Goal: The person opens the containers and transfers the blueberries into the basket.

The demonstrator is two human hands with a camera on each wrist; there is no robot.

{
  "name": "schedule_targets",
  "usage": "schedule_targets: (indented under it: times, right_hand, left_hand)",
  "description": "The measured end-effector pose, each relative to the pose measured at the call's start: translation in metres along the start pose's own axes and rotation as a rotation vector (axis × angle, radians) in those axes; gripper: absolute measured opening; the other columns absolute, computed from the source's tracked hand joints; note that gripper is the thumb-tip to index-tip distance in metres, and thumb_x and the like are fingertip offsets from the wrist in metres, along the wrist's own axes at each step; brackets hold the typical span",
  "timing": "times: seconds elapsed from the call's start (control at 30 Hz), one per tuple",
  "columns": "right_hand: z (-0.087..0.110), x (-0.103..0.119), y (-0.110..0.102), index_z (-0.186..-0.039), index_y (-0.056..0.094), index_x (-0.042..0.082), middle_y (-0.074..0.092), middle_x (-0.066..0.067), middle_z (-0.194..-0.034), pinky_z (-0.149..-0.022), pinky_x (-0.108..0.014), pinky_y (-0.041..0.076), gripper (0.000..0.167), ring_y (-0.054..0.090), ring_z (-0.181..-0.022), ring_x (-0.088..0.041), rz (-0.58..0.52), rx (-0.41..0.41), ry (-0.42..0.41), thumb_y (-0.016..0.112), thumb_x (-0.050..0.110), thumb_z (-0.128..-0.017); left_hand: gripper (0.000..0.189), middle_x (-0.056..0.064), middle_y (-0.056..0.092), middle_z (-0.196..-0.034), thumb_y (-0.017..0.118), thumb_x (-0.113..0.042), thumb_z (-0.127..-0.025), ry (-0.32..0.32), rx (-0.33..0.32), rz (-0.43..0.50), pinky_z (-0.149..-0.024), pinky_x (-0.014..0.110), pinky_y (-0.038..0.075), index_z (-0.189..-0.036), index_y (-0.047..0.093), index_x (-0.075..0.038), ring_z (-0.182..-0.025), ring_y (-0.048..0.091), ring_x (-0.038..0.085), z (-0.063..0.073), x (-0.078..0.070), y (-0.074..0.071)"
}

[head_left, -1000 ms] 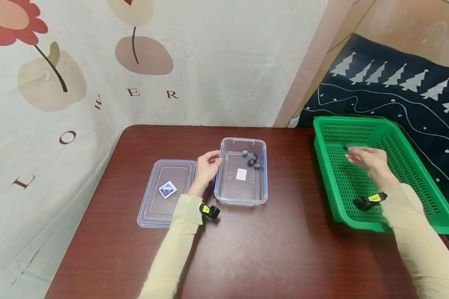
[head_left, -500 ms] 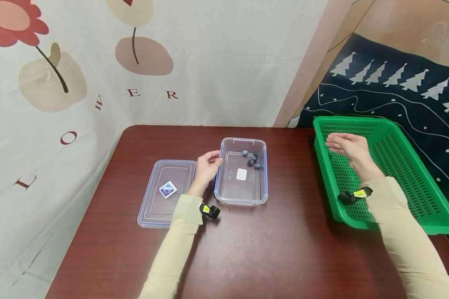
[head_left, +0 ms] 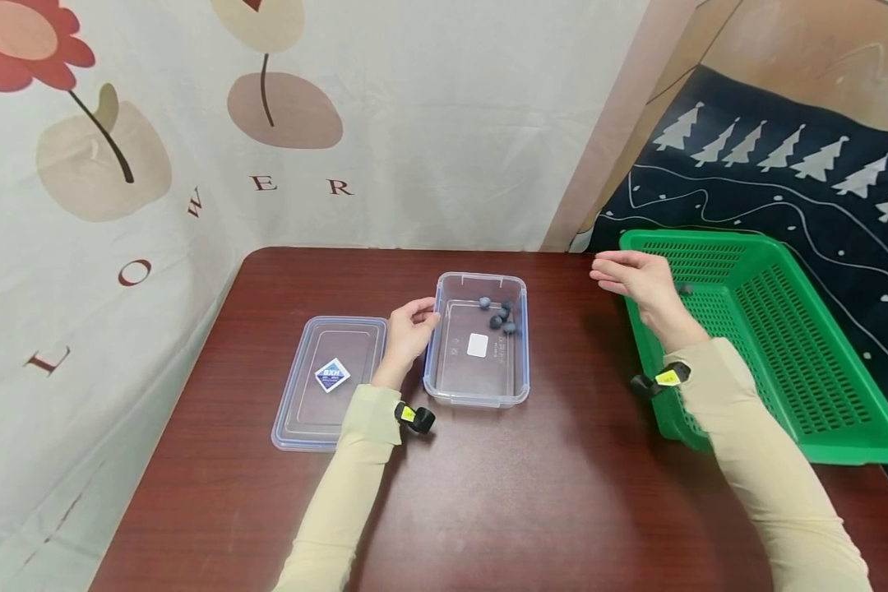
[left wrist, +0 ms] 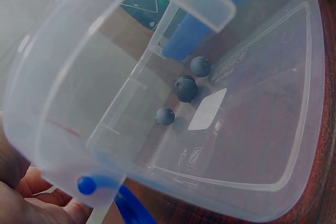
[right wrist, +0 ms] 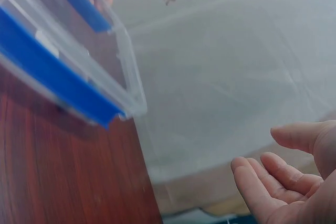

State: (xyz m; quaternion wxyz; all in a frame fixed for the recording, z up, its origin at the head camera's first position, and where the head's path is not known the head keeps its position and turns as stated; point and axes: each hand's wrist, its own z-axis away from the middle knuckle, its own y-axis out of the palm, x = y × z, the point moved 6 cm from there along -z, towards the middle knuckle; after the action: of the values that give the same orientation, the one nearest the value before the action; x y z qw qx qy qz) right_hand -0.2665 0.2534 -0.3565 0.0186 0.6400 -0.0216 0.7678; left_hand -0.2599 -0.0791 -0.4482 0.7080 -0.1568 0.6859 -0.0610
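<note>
Near the middle of the table, in the head view, stands a clear plastic container (head_left: 451,374) with blue side latches. Several blueberries (head_left: 497,321) lie toward its far right corner; some show as blueberries (left wrist: 186,89) in the left wrist view. My left hand (head_left: 412,333) touches the container's left side from outside, fingers loosely bent. My right hand (head_left: 640,284) hangs over the left rim of the green basket (head_left: 821,456). Its thumb and fingers (right wrist: 252,192) stand apart, with nothing visible between them; the inner palm is partly hidden. One blueberry (head_left: 685,289) lies in the basket.
The container's clear lid (head_left: 303,419), with a blue and white label, lies flat left of the container. Brown tabletop (head_left: 518,485) separates container and basket. A printed curtain (head_left: 444,164) hangs behind the table. Dark cloth (head_left: 747,189) lies beyond the basket.
My right hand has moved left from inside the basket to over its left rim, uncovering the blueberry there. The left hand, container and its blueberries look unmoved.
</note>
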Motion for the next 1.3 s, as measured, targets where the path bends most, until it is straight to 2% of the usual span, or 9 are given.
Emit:
schedule_targets:
  times: [0.13, 0.23, 0.3, 0.47, 0.6, 0.83, 1.1, 1.3]
  right_hand:
    - [-0.002, 0.0, 0.02, -0.112, 0.059, -0.004, 0.067, 0.005, -0.082, -0.076, -0.022, 0.051, 0.033, 0.068, -0.075, -0.008, 0.038, 0.017, 0.008, 0.069, 0.013, -0.085]
    - [-0.005, -0.001, 0.033, -0.121, 0.055, -0.008, 0.066, 0.003, -0.088, -0.077, -0.022, 0.051, 0.042, 0.067, -0.076, -0.006, 0.112, 0.016, 0.01, 0.067, 0.014, -0.087]
    - [-0.007, -0.003, 0.042, -0.122, 0.055, -0.007, 0.065, -0.002, -0.094, -0.079, -0.024, 0.051, 0.043, 0.067, -0.078, -0.006, 0.165, 0.015, 0.005, 0.065, 0.016, -0.088]
    - [-0.01, -0.01, 0.067, -0.121, 0.057, -0.006, 0.062, -0.019, -0.113, -0.085, -0.029, 0.05, 0.038, 0.065, -0.096, -0.022, 0.248, 0.036, -0.006, 0.062, 0.016, -0.091]
    - [-0.011, -0.018, 0.086, -0.119, 0.058, -0.007, 0.062, -0.022, -0.113, -0.086, -0.032, 0.05, 0.037, 0.062, -0.103, -0.032, 0.242, 0.061, -0.001, 0.064, 0.013, -0.089]
    - [-0.01, -0.031, 0.111, -0.113, 0.063, -0.005, 0.066, -0.015, -0.102, -0.086, -0.034, 0.051, 0.03, 0.065, -0.082, -0.015, 0.244, 0.082, 0.004, 0.067, 0.009, -0.086]
    - [-0.012, -0.049, 0.131, -0.113, 0.062, -0.007, 0.065, -0.019, -0.107, -0.089, -0.041, 0.05, 0.032, 0.063, -0.094, -0.028, 0.279, 0.072, 0.0, 0.067, 0.006, -0.084]
    - [-0.013, -0.061, 0.141, -0.113, 0.063, -0.004, 0.064, -0.017, -0.111, -0.082, -0.029, 0.048, 0.032, 0.061, -0.097, -0.023, 0.335, 0.042, -0.004, 0.068, 0.008, -0.083]
  left_hand:
    - [0.028, 0.021, 0.066, -0.103, 0.062, 0.0, -0.085, -0.002, 0.0, 0.014, -0.081, 0.034, 0.052, -0.113, 0.064, 0.005, -0.092, 0.062, 0.028, 0.0, 0.0, 0.0]
    - [0.028, 0.021, 0.066, -0.104, 0.062, 0.0, -0.085, 0.0, 0.003, 0.021, -0.082, 0.034, 0.052, -0.113, 0.064, 0.006, -0.093, 0.062, 0.029, 0.0, 0.0, 0.0]
    - [0.029, 0.021, 0.066, -0.106, 0.062, 0.0, -0.085, -0.002, 0.006, 0.021, -0.083, 0.035, 0.052, -0.113, 0.064, 0.005, -0.094, 0.062, 0.029, -0.001, 0.0, 0.0]
    - [0.029, 0.021, 0.066, -0.107, 0.062, 0.0, -0.085, -0.01, 0.006, 0.019, -0.083, 0.035, 0.052, -0.114, 0.064, 0.004, -0.095, 0.062, 0.029, -0.001, 0.001, 0.0]
    - [0.029, 0.021, 0.066, -0.106, 0.062, -0.001, -0.085, -0.008, 0.004, 0.02, -0.083, 0.034, 0.052, -0.114, 0.064, 0.004, -0.095, 0.062, 0.029, -0.002, 0.002, 0.0]
    - [0.029, 0.021, 0.066, -0.105, 0.062, 0.0, -0.085, -0.006, 0.003, 0.02, -0.083, 0.034, 0.052, -0.114, 0.064, 0.004, -0.095, 0.063, 0.029, -0.003, 0.003, 0.001]
    - [0.028, 0.021, 0.066, -0.105, 0.062, -0.001, -0.086, -0.008, -0.001, 0.018, -0.082, 0.034, 0.052, -0.113, 0.064, 0.004, -0.094, 0.063, 0.029, -0.002, 0.003, 0.001]
    - [0.029, 0.021, 0.066, -0.105, 0.062, -0.001, -0.085, -0.008, -0.005, 0.014, -0.082, 0.034, 0.052, -0.114, 0.064, 0.004, -0.093, 0.063, 0.028, -0.001, 0.004, 0.001]
